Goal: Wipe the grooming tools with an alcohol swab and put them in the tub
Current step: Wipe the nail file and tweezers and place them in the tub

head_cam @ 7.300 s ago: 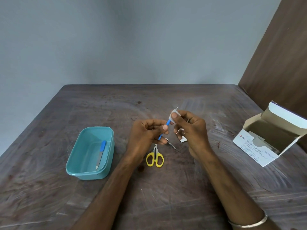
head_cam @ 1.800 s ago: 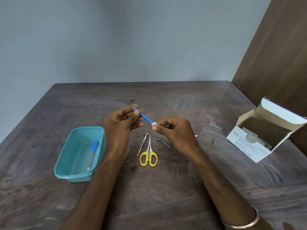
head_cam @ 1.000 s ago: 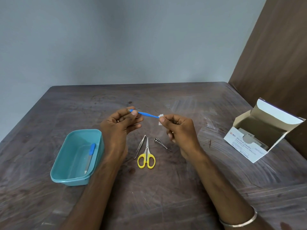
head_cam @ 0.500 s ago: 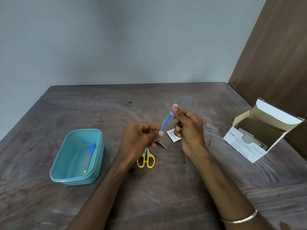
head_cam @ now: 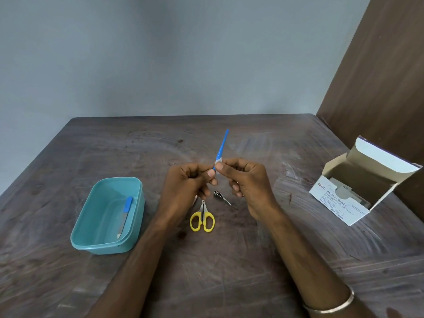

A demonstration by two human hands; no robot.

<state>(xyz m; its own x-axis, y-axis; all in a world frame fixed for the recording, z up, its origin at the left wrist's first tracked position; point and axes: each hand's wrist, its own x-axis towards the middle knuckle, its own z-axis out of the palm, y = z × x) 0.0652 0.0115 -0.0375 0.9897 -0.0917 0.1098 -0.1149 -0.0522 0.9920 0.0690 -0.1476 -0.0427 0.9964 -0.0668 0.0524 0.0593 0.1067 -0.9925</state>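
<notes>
A white carton [head_cam: 337,203] printed "BD Alcohol Swabs" is seen open on the table [head_cam: 252,260]. A blue-handled nail file [head_cam: 125,214] lies in the teal tub [head_cam: 91,239]. A blue-handled tool [head_cam: 222,146] is pinched by the left hand [head_cam: 185,187]; a white swab [head_cam: 218,160] is pinched round it by the right hand [head_cam: 245,182]. Yellow scissors [head_cam: 202,220] and a nail clipper [head_cam: 220,196] lie below.

We see two bare forearms with no sleeves reaching our wrists. Our left hand [head_cam: 185,184] wears nothing that shows. Well back from the fingers of our right hand [head_cam: 246,182], a thin, plain silver bangle [head_cam: 330,305] circles the wrist, smooth and unmarked.
</notes>
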